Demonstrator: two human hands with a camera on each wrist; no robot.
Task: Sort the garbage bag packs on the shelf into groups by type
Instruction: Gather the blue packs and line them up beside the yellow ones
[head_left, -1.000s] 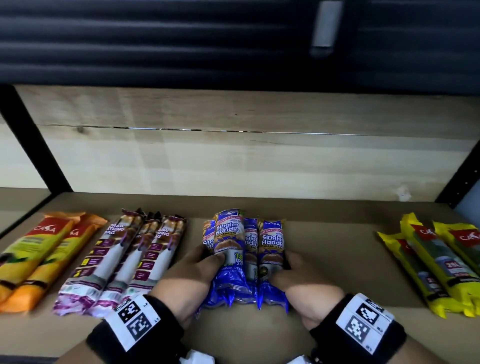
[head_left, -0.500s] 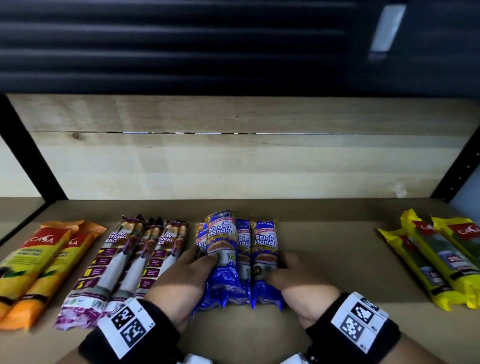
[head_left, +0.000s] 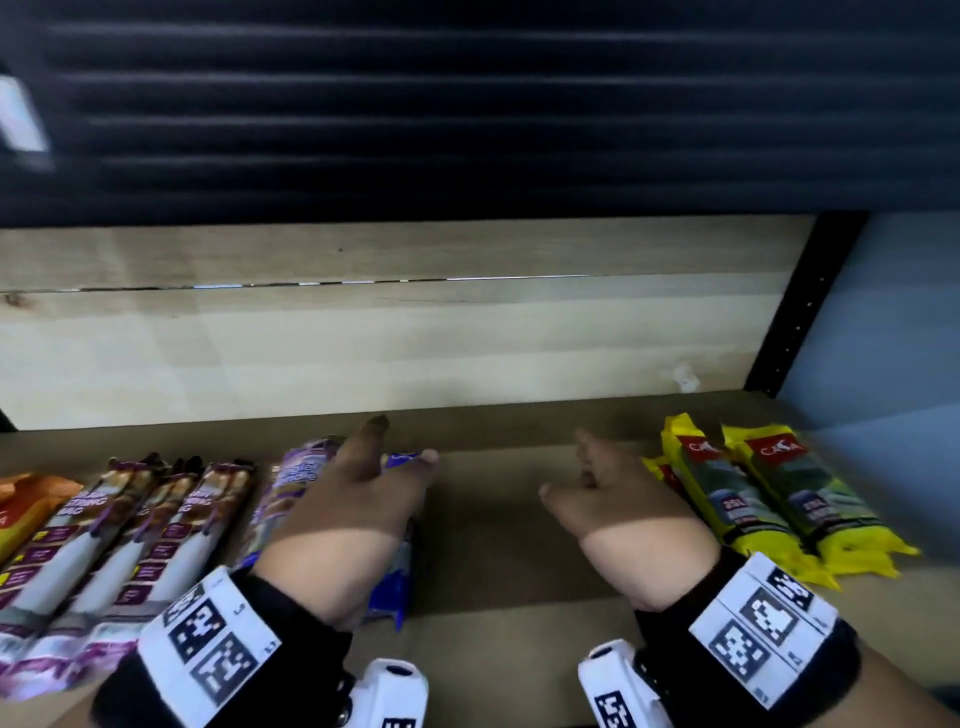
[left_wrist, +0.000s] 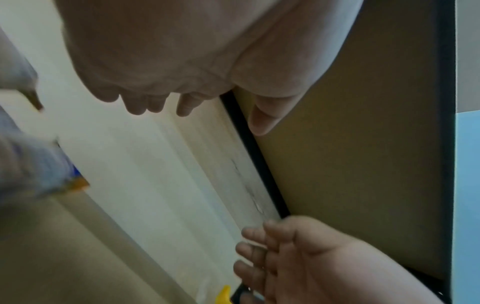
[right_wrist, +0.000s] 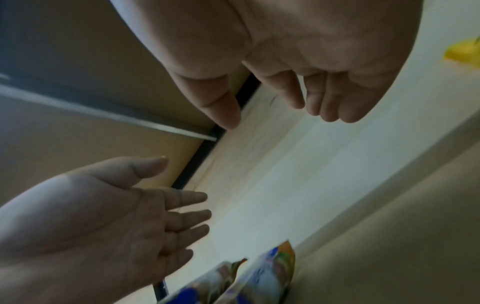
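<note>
The blue Singlet Handle packs (head_left: 395, 587) lie side by side on the shelf board (head_left: 498, 525), mostly hidden under my left hand (head_left: 363, 483). That hand is raised over them with straight, spread fingers and holds nothing; the right wrist view shows it open (right_wrist: 135, 214) above the blue packs (right_wrist: 259, 277). My right hand (head_left: 602, 488) is open over bare shelf, just left of the yellow packs (head_left: 727, 499). Purple Draw String packs (head_left: 156, 535) lie left of the blue ones, and orange packs (head_left: 21, 504) at the far left edge.
A pale wooden back panel (head_left: 395, 343) closes the shelf behind. A black upright post (head_left: 800, 312) stands at the right rear corner. The strip of shelf between the blue and yellow groups is bare. A dark slatted surface (head_left: 467, 104) hangs above.
Both hands have let go of the blue packs and lifted with fingers spread. The right hand moved right toward the yellow packs. The head view has swung right.
</note>
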